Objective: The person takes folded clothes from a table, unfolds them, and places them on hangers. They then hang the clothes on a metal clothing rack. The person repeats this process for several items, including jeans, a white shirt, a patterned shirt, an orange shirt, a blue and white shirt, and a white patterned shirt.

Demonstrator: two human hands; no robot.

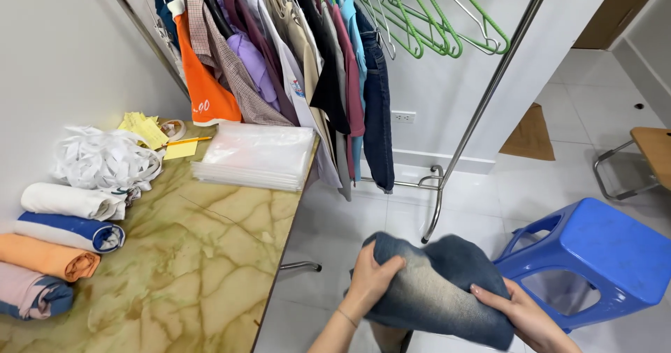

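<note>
While we stood between the surface (210,255) and the blue stool (601,255), our left hand (370,279) and right hand (521,314) gripped the folded jeans (437,286) at opposite edges, keeping the fold from slipping open.

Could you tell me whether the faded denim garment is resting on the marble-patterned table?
No, the denim garment is held in the air between the left hand and right hand, beside the table and above the floor.

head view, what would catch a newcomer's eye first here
Low in the middle, both hands, left hand and right hand, grip a bundle of faded blue jeans above the white floor. Beside it on the right stands a bright blue stool. Up top, a rack of clothes hangs with green hangers.
</note>
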